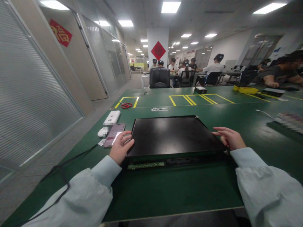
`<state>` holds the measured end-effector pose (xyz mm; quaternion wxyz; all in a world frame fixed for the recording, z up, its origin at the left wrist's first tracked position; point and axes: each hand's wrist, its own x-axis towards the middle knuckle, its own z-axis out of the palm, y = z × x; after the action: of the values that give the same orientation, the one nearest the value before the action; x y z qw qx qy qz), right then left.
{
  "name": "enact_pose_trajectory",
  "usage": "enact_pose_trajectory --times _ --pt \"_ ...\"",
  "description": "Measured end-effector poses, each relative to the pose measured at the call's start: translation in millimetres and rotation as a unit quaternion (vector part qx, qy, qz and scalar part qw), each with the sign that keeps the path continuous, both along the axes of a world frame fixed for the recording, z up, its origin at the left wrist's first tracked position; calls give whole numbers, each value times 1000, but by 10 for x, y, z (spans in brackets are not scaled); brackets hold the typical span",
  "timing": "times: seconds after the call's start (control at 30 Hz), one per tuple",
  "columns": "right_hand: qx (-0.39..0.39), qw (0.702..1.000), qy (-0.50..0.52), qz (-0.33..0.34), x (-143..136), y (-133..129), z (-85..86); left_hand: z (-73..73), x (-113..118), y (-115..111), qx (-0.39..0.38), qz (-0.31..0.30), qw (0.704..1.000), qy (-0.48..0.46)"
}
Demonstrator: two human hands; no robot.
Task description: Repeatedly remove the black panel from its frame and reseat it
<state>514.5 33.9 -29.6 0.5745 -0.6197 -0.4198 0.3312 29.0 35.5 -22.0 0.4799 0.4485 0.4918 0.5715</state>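
A flat black LCD panel (174,135) lies screen up in front of me, with its near edge seemingly raised a little. My left hand (121,145) grips its left edge, thumb on the near side and fingers further along. On the right edge, my right hand (230,138) holds the panel with curled fingers while the index finger stretches out along the side. Below the near edge shows a narrow green circuit board (146,165), with a dark strip beside it. What lies under the rest of the panel is hidden.
Left of the panel are a phone (114,135), a white power bank (112,117) and a black cable (71,156). Red-handled scissors (126,105) lie further back. Beyond stand a small black box (200,90) and a yellow tray (245,90). Other people sit at far tables.
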Motion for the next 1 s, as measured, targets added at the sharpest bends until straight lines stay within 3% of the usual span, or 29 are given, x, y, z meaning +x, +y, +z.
enact_pose_trajectory --times 0.2,0.47,0.7,1.0 --pt "-5 996 -84 25 -14 -34 -47 22 10 -10 -9 3 1000 -15" --pt "-23 997 -59 53 39 13 -118 -77 -37 40 -17 -6 1000 14" --pt "-18 992 -102 68 152 65 -251 -110 -76 46 13 -52 995 81" --pt "2 992 -115 55 149 42 -236 -169 -97 88 17 -52 995 82"
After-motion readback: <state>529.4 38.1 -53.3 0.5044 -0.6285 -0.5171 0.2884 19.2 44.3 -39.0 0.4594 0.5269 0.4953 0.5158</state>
